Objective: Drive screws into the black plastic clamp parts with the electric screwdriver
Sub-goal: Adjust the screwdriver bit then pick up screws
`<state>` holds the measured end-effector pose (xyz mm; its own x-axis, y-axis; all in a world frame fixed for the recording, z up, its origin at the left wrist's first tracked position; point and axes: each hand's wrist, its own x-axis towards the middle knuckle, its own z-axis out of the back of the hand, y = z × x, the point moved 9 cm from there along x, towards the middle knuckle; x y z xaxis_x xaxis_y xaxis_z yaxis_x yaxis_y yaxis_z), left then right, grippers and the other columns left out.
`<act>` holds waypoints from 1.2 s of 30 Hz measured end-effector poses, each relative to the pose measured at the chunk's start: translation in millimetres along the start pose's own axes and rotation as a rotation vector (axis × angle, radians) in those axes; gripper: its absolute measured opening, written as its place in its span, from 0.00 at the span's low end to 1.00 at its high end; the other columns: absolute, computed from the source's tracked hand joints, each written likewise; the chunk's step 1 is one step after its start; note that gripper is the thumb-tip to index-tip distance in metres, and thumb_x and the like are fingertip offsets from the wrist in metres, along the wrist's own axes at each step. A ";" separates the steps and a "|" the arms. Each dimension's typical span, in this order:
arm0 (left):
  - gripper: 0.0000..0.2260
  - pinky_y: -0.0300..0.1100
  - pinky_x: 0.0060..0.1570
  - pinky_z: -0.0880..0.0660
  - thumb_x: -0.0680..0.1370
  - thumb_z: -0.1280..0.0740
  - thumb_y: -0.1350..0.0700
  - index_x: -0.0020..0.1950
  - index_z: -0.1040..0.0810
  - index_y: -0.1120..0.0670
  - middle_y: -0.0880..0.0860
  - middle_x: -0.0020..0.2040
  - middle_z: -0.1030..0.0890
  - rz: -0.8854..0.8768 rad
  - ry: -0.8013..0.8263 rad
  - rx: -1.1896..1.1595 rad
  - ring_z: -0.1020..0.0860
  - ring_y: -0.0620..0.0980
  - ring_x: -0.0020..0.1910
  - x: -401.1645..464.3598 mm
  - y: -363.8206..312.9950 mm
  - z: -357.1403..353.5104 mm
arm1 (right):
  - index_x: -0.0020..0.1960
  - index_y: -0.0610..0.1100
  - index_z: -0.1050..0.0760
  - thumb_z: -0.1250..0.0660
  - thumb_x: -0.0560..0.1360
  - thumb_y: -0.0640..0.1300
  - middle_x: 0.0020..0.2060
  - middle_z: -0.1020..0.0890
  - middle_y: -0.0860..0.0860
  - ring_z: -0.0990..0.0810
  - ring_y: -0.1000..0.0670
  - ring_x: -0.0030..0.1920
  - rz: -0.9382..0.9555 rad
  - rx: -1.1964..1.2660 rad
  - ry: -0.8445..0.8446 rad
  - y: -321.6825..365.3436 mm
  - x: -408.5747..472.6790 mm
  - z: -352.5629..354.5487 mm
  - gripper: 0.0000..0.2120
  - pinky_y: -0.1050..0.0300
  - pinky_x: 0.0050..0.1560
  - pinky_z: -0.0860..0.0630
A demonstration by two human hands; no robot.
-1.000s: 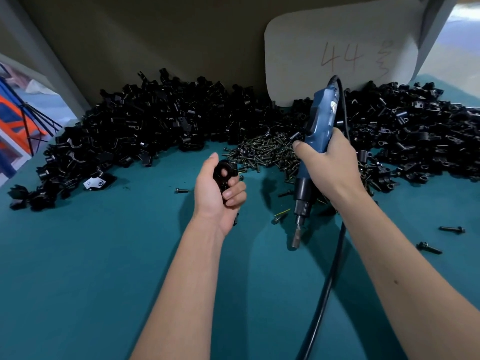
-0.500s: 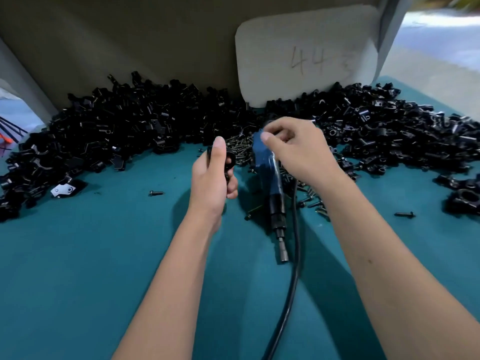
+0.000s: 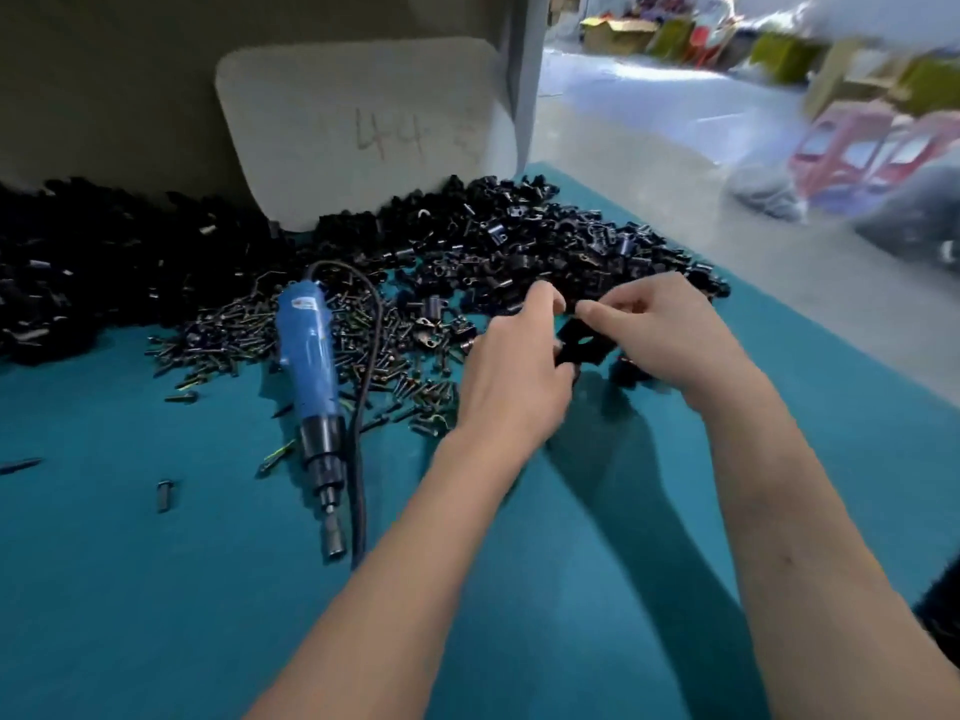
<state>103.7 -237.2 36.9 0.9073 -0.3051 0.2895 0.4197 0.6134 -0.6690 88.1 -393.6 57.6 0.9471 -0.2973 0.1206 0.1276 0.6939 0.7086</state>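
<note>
Apparently both hands hold one clamp part.

The near part of the teal table offers open passage. The electric screwdriver and its cable lie left of centre. The screw heap and clamp-part piles obstruct the far side, backed by a white board.
</note>
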 end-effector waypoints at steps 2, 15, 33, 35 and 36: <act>0.20 0.53 0.48 0.20 0.75 0.24 0.55 0.59 0.31 0.44 0.47 0.49 0.16 0.022 0.036 0.001 0.19 0.55 0.48 0.4 -14.0 -27.2 | 0.34 0.47 0.18 0.27 0.77 0.51 0.21 0.27 0.55 0.28 0.56 0.26 -0.043 -0.098 -0.089 -18.7 -0.9 17.7 0.14 0.59 0.29 0.33; 0.14 0.45 0.52 0.30 0.73 0.34 0.67 0.53 0.20 0.52 0.53 0.55 0.22 0.171 -0.248 0.272 0.29 0.57 0.60 3.7 39.2 28.8 | 0.47 0.51 0.15 0.32 0.76 0.37 0.42 0.15 0.51 0.17 0.47 0.45 0.143 -0.228 0.008 29.7 29.1 -50.7 0.11 0.53 0.48 0.19; 0.10 0.43 0.46 0.25 0.73 0.35 0.68 0.44 0.19 0.53 0.49 0.46 0.20 0.132 -0.499 0.061 0.22 0.48 0.44 -1.8 101.7 144.1 | 0.43 0.41 0.23 0.41 0.80 0.43 0.38 0.20 0.49 0.22 0.44 0.42 0.249 0.111 -0.063 134.9 26.3 -139.6 0.11 0.49 0.42 0.29; 0.10 0.44 0.47 0.26 0.72 0.36 0.68 0.44 0.20 0.56 0.51 0.46 0.21 0.143 -0.618 0.071 0.22 0.52 0.45 -14.7 122.0 177.3 | 0.41 0.43 0.26 0.35 0.80 0.47 0.39 0.20 0.49 0.24 0.45 0.43 0.310 0.104 0.015 167.4 15.3 -167.2 0.11 0.50 0.43 0.31; 0.10 0.43 0.48 0.28 0.71 0.37 0.68 0.45 0.21 0.56 0.52 0.47 0.21 0.170 -0.661 0.111 0.23 0.54 0.48 -21.8 135.6 193.9 | 0.43 0.44 0.27 0.33 0.79 0.48 0.42 0.20 0.48 0.24 0.45 0.45 0.358 0.064 0.064 184.8 8.4 -183.3 0.10 0.52 0.44 0.31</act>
<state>146.0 -6.1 72.6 0.7716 0.2884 0.5670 0.2389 0.6948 -0.6784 173.5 -147.6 62.2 0.9450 0.0000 0.3270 -0.2323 0.7038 0.6714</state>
